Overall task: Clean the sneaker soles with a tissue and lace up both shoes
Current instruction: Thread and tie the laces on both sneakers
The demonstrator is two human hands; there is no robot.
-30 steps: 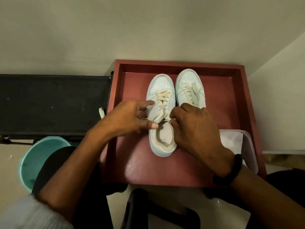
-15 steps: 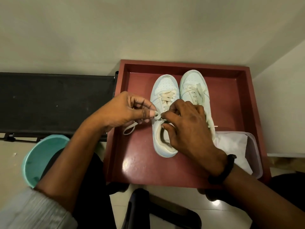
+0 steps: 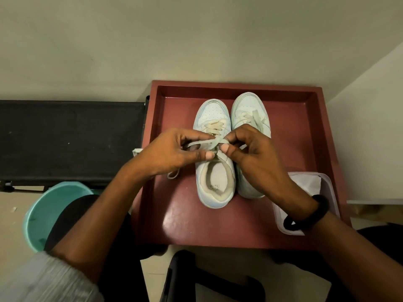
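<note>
Two white sneakers stand side by side, toes away from me, on a dark red tray (image 3: 187, 223). Over the left sneaker (image 3: 214, 184) my left hand (image 3: 172, 152) and my right hand (image 3: 254, 159) meet above the tongue. Each hand pinches a part of that shoe's cream lace (image 3: 204, 142) between thumb and fingers. A loop of the lace runs from my left fingers across to my right thumb. A loose lace end (image 3: 173, 174) hangs below my left hand. The right sneaker (image 3: 248, 110) is laced, and my right hand covers its rear half.
A clear plastic box (image 3: 329, 188) with white tissue (image 3: 305, 182) sits at the tray's right front corner, under my right wrist. A black bench (image 3: 69, 140) lies to the left and a teal bucket (image 3: 45, 210) stands below it. A pale wall is behind the tray.
Both hands have risen from the shoe's collar to above the tongue. The lace between them is now drawn into a loop. The view has shifted slightly.
</note>
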